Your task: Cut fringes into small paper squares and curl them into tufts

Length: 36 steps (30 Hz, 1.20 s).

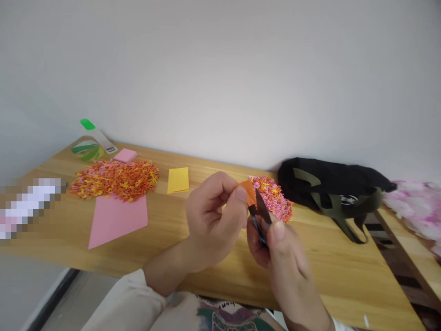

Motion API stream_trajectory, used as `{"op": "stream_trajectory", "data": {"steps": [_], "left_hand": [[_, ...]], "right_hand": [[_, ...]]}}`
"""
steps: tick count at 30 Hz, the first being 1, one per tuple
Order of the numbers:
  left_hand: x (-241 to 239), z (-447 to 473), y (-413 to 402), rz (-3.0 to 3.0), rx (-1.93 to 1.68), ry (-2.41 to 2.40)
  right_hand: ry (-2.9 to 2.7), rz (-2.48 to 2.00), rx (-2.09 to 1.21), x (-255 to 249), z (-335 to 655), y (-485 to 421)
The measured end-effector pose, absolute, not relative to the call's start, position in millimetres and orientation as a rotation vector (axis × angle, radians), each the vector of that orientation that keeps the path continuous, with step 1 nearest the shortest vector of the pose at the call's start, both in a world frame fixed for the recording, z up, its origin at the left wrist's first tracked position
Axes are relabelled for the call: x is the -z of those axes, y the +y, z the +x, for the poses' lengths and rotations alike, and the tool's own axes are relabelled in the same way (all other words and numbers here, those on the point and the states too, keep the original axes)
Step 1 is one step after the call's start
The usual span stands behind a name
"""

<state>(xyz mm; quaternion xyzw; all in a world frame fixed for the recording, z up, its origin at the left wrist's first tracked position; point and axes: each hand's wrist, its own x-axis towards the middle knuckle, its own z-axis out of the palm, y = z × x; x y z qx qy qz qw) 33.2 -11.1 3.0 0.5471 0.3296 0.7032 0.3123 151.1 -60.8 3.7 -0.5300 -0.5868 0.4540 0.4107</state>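
My left hand pinches a small orange piece of paper between thumb and fingers, held above the wooden table. My right hand is closed round small black scissors, whose blades meet the lower edge of the orange paper. Just behind the blades lies a small heap of pink, orange and yellow paper shreds.
A larger heap of shreds lies at the left, with a pink sheet in front, a yellow sheet, a pink pad and a green-capped bottle. A black bag sits at the right.
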Motion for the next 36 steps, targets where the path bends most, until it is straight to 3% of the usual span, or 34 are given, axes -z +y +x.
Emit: {"op": "stream_trajectory", "data": {"steps": [15, 36], "left_hand": [[3, 36, -12, 1.467, -1.859, 0.794], [1, 37, -9, 1.262, -1.859, 0.680]], "right_hand": [[-1.570, -1.321, -0.977, -11, 155, -60], [-1.669, -1.257, -1.164, -18, 158, -53]]}}
